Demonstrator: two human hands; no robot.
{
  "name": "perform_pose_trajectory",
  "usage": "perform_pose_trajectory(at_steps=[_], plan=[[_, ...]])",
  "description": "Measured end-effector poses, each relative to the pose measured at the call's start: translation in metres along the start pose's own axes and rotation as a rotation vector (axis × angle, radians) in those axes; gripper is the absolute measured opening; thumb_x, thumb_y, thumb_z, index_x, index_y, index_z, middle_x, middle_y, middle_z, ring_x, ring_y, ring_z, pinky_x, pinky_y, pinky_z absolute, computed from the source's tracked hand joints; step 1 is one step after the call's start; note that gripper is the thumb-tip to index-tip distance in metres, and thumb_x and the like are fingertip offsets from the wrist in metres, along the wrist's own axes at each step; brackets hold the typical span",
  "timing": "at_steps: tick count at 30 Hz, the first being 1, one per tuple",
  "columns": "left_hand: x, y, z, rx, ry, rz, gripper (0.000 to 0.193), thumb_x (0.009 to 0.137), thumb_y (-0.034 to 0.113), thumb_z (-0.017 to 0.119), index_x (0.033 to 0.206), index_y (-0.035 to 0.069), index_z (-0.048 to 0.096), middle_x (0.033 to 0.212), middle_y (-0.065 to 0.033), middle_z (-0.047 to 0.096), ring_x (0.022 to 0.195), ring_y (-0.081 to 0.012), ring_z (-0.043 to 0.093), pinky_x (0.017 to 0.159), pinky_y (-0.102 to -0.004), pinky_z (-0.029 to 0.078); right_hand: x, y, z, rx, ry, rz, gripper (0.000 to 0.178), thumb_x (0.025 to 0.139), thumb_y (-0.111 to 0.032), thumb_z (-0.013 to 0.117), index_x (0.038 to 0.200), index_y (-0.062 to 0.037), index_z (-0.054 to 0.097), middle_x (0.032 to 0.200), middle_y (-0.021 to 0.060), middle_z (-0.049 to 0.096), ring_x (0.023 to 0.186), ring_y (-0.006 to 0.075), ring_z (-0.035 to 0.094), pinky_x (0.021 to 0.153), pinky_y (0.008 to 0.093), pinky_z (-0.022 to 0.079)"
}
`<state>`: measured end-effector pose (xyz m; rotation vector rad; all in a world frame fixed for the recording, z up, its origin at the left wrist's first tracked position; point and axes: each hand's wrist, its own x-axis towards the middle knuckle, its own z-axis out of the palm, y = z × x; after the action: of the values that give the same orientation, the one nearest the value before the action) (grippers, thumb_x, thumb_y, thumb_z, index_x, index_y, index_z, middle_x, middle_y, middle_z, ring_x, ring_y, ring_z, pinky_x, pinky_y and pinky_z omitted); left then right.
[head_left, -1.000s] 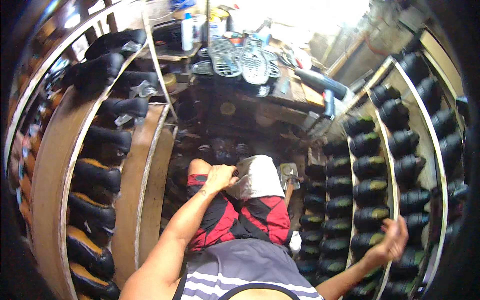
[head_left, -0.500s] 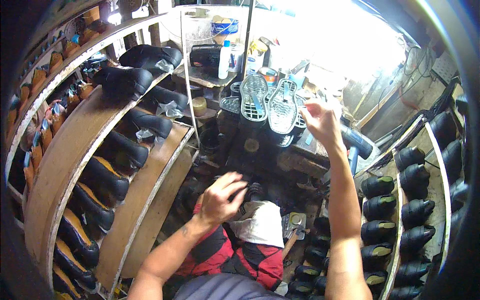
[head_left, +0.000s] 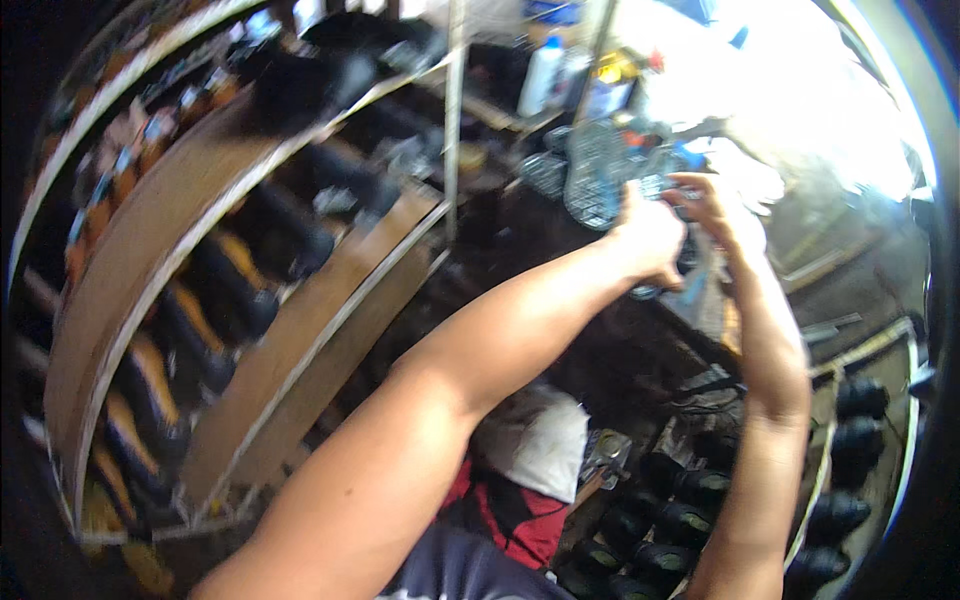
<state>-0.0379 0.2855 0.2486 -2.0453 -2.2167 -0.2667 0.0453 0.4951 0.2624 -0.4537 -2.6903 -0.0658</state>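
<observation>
Both arms reach forward to the bench at the back. My left hand is closed round the near part of a pale, grid-patterned shoe sole, most of which the hand covers. Just right of it, my right hand has its fingers bent together at the sole's edge. Blur hides what is between those fingers. Left of my hands, another pale shoe sole leans upright with its grid side showing. A further sole lies beside that one, partly covered.
On the left, slanted wooden shelves carry rows of black shoes. More black shoes fill the lower right. A white bottle and a yellow container stand at the back. A white cloth covers my lap.
My left hand has gone from above my lap to the soles and closed on one. My right hand has stayed near them, its fingers now lower beside the left. The view has turned.
</observation>
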Motion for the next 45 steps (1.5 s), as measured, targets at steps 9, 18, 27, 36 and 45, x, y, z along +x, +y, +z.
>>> perform_pose_trajectory(at_steps=[9, 18, 27, 36, 45], plan=[[0.017, 0.002, 0.02, -0.013, -0.019, 0.049, 0.086, 0.076, 0.077, 0.081, 0.134, 0.014, 0.077, 0.141, -0.0132, 0.073, 0.136, -0.0401, 0.064, 0.119, -0.0722, 0.037, -0.015, -0.003, -0.024, 0.037, 0.153, 0.013, 0.022, 0.096, -0.03, 0.072, 0.105, -0.0101, 0.072, 0.092, 0.0095, 0.073, 0.086, 0.0242, 0.07, 0.079, 0.0369, 0.056], [-0.051, -0.061, 0.002, -0.415, 0.86, 0.204, 0.049, 0.086, 0.051, 0.084, 0.11, 0.009, 0.084, 0.103, -0.0175, 0.081, 0.094, -0.0336, 0.079, 0.087, -0.0448, 0.063, -0.258, -0.182, -0.026, 1.075, 0.734, 0.312, 0.027, 0.103, -0.03, 0.053, 0.091, -0.0069, 0.06, 0.073, 0.0097, 0.059, 0.064, 0.0187, 0.057, 0.06, 0.0327, 0.05], [-0.081, -0.332, 0.067, -0.442, 1.21, -0.984, 0.074, 0.082, 0.037, 0.083, 0.141, 0.0, 0.06, 0.145, -0.0253, 0.064, 0.132, -0.0351, 0.064, 0.113, -0.0484, 0.05, -0.403, -0.313, 0.122, 1.27, 0.376, 0.995, 0.031, 0.113, -0.025, 0.058, 0.095, 0.0005, 0.063, 0.067, 0.0045, 0.062, 0.051, 0.0129, 0.063, 0.049, 0.0246, 0.048], [-0.039, -0.485, 0.136, -0.902, 0.476, -1.379, 0.059, 0.082, 0.034, 0.073, 0.126, 0.003, 0.051, 0.12, -0.0203, 0.058, 0.099, -0.0343, 0.06, 0.09, -0.0519, 0.051, -0.392, -0.317, 0.134, 1.146, 0.453, 0.901, 0.021, 0.109, -0.011, 0.061, 0.095, 0.0043, 0.066, 0.065, 0.0021, 0.063, 0.053, 0.0089, 0.063, 0.05, 0.0241, 0.049], [-0.072, -0.402, 0.07, -1.787, 1.142, -1.24, 0.019, 0.085, 0.029, 0.064, 0.097, 0.015, 0.061, 0.082, -0.0081, 0.065, 0.069, -0.0325, 0.067, 0.074, -0.0561, 0.059, -0.392, -0.31, 0.137, 1.09, 0.493, 0.877, 0.021, 0.108, -0.01, 0.06, 0.093, 0.0028, 0.066, 0.062, 0.0012, 0.062, 0.053, 0.0085, 0.062, 0.051, 0.0253, 0.048]])
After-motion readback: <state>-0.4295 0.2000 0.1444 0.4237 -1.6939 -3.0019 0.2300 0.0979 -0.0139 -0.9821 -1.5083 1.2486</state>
